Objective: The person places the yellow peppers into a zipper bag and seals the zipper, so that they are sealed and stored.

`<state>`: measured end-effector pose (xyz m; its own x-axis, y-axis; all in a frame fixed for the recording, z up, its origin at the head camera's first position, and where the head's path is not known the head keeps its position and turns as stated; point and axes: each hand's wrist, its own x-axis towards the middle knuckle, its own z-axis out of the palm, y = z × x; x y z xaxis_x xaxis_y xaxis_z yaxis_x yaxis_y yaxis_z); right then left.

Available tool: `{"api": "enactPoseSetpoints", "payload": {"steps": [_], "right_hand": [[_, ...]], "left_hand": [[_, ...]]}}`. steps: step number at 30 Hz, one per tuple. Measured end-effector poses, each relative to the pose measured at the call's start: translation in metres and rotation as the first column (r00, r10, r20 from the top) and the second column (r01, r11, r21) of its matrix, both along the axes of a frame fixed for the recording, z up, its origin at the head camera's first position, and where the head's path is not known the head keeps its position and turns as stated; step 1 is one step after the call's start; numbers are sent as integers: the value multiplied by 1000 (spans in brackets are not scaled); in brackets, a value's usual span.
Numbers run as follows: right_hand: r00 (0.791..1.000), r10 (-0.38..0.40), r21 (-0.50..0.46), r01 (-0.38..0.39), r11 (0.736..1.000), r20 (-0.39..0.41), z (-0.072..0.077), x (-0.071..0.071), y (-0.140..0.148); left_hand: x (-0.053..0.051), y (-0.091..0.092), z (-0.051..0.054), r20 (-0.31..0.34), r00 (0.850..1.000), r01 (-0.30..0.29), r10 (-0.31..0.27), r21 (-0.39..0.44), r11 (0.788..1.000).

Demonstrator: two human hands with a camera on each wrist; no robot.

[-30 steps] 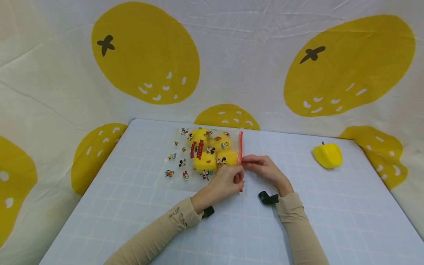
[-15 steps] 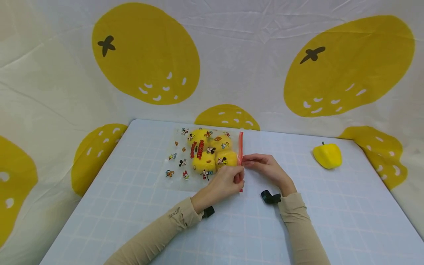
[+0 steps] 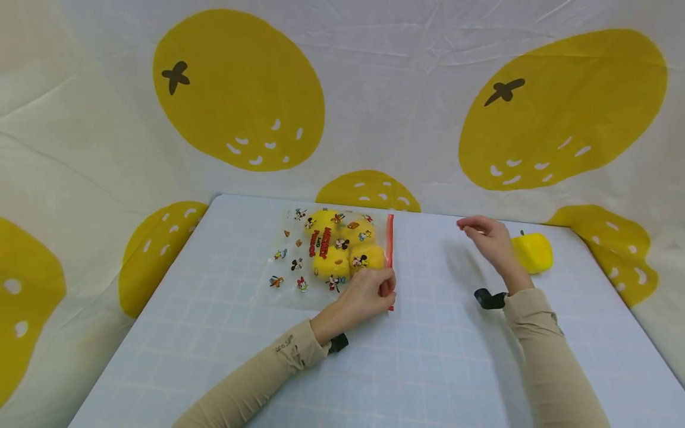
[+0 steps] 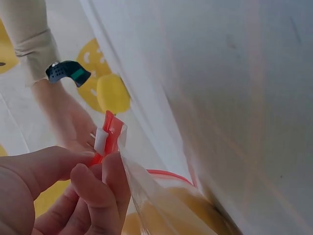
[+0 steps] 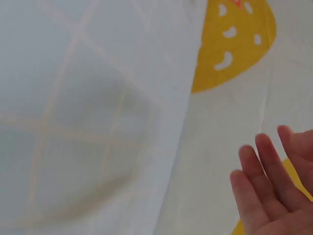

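Observation:
A clear zip bag (image 3: 291, 291) with cartoon prints and a red zip edge (image 3: 389, 238) lies on the table, with several yellow objects (image 3: 369, 257) inside it. My left hand (image 3: 366, 297) pinches the near part of the red edge between thumb and fingers; the left wrist view shows a white slider (image 4: 100, 141) on the edge just beyond the fingertips. Off to the right, my right hand (image 3: 491, 246) is raised above the table and holds nothing. Its fingers (image 5: 264, 181) are loosely extended. Beside it a yellow bell pepper (image 3: 535, 252) with a green stem sits partly hidden by the hand.
The pale blue checked table (image 3: 417, 368) ends at the back against a white cloth (image 3: 385, 89) printed with large yellow fruit. Each wrist carries a small black camera mount (image 3: 489, 298).
My right hand has left the red zip edge and moved right and up toward the yellow bell pepper. The left hand stays at the bag's edge, and the bag has hardly moved.

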<state>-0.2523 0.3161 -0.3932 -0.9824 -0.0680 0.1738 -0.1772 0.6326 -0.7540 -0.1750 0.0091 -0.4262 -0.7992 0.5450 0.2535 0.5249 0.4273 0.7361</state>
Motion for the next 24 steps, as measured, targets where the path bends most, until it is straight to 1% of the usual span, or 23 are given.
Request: {"api": "enactPoseSetpoints", "payload": {"steps": [1,3,5,7,9,10,12,14,15,18,24], "right_hand": [[999,-37,46,38,998,-33,4,0,6],[992,-94,128,105,986,-86,10,-1,20],[985,-141,190,157,969,-99,15,-2,34],[976,-191,260,212,942,-105,17,-4,50],[964,-249,338,266,903,-93,16,-6,64],[957,-280,373,287,882,-74,14,-6,70],[943,-331,424,315,849,-38,8,-4,83],[931,-366,451,324,832,6,2,-1,92],[924,-381,458,327,827,29,-1,1,96],[908,-410,462,327,824,88,-9,4,103],[895,-404,457,284,843,190,-19,3,108]], "left_hand": [[0,0,0,-2,1000,-3,3,0,1000],[0,-1,-1,-3,1000,-7,7,1,1000],[-1,-1,-1,-6,1000,-9,9,4,1000],[-1,-1,-2,-9,1000,-12,12,10,1000],[-1,-2,-2,-12,1000,-11,11,18,1000],[-1,-2,-3,-19,1000,-11,11,20,1000],[-1,-2,-3,-21,1000,-10,10,24,1000],[-1,-1,-3,-27,1000,-8,9,24,1000],[-1,-1,-3,-29,1000,-7,7,25,1000],[-1,0,-3,-23,1000,-4,5,26,1000],[-2,1,-3,-16,1000,-3,4,28,1000]]}}
